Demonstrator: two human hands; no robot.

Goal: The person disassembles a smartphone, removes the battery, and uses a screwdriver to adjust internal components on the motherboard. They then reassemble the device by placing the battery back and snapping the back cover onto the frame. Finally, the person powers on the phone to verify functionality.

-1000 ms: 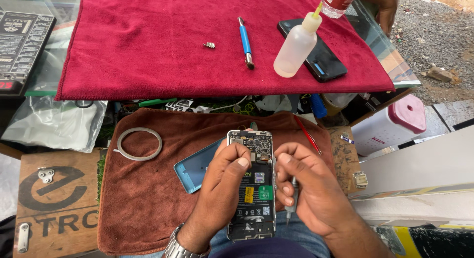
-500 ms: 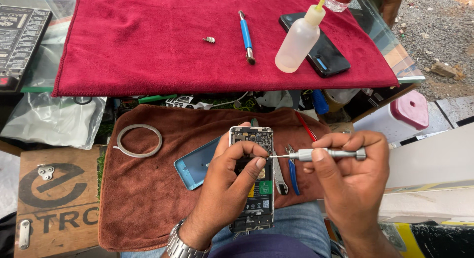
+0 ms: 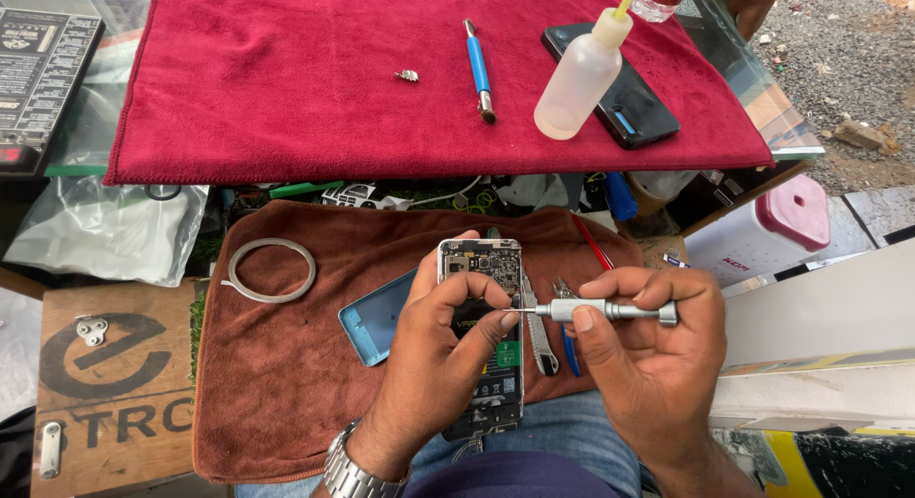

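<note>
Head view: left hand (image 3: 443, 350) grips the opened phone (image 3: 483, 336), long axis running away from the body, while right hand (image 3: 648, 355) holds the screwdriver (image 3: 591, 311) crosswise, tip at the phone's right edge.

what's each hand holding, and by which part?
Left hand grips the opened phone with exposed circuit board around its middle, thumb across the front. Right hand pinches the slim silver precision screwdriver by its handle, tip towards the phone.
</note>
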